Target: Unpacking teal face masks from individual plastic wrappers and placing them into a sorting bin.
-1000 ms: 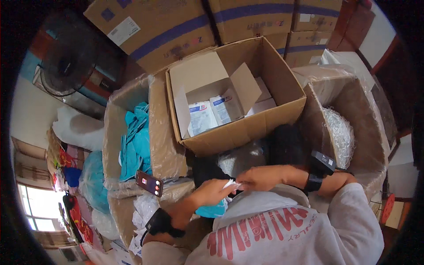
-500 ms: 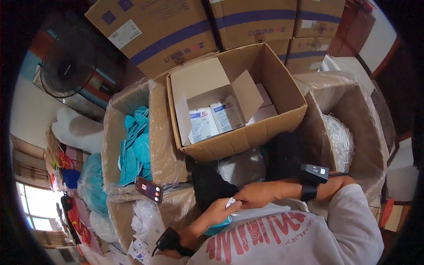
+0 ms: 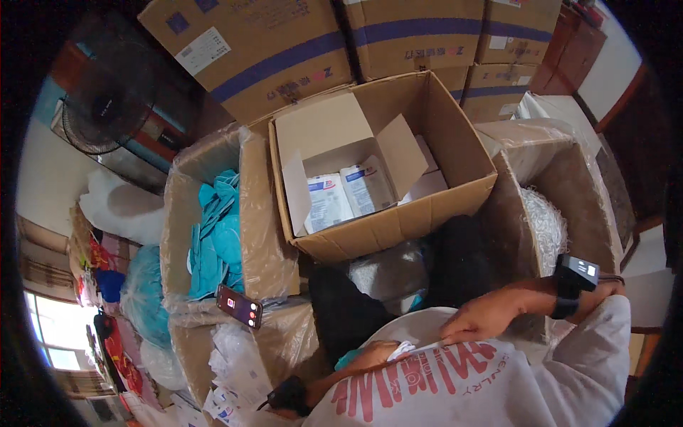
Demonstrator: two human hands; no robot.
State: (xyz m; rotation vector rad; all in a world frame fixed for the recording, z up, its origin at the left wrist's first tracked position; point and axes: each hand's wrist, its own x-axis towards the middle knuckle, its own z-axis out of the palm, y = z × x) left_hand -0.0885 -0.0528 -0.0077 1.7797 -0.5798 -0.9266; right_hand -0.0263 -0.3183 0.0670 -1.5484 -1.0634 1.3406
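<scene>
White string (image 3: pixel 403 348) is low in the frame, just right of the middle, bunched in the left hand (image 3: pixel 375 354), whose fingers pinch it. Blue-green cloth (image 3: pixel 347 358) pokes out beside that hand. The right hand (image 3: pixel 475 319) is farther right, fingers bent; I can't tell if they hold string too. Above, a big brown box (image 3: pixel 398 231) has white packets (image 3: pixel 366 188) inside.

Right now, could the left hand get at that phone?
Probably yes: the phone lies uncovered, to the left of the left hand, and nothing seems to block the way. But that hand appears to hold a white strip, so it might need freeing first.
</scene>
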